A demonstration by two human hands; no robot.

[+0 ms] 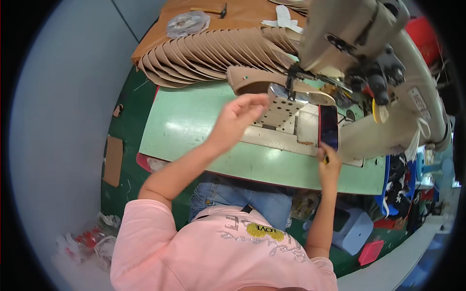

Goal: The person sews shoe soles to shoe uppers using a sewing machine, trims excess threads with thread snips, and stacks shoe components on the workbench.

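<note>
My left hand [237, 121] is raised beside the sewing machine's metal bed [282, 109], its fingers loosely bent and apart from the thumb, with nothing seen in them. Just behind its fingertips, a curved tan leather piece [255, 77] lies across the top of the bed, under the machine's needle area. The needle itself is hard to make out. My right hand [331, 165] is closed around a small yellow-and-black object [326, 159], mostly hidden by the fingers. Its fingertips are at the lower end of a dark phone [328, 127] with a red edge.
A long row of overlapping tan pieces [208, 56] lies along the back of the green table [179, 121]. Behind them are a hammer [223, 10] and a plastic-wrapped roll [188, 24]. The machine arm [417, 97] rises at right. A blue-grey stool [352, 228] stands below.
</note>
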